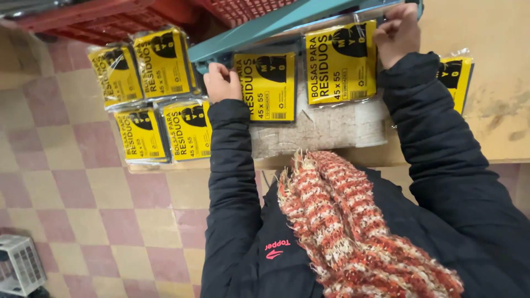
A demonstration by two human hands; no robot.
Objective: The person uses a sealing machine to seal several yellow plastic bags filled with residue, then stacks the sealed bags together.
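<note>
Yellow-and-black packets (152,94), four of them, lie stacked in clear film at the left end of the wooden table (497,83). My left hand (222,83) is curled shut on the near end of the teal sealer bar (287,22). Beside it lies one yellow packet (265,85), long axis pointing away from me. My right hand (397,34) pinches the far corner of a second packet (340,62), same orientation, under the bar.

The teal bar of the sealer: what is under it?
Under the teal bar lie the top edges of two yellow packs, one beside each hand. The sealer's base beneath them is covered, so it cannot be seen.
</note>
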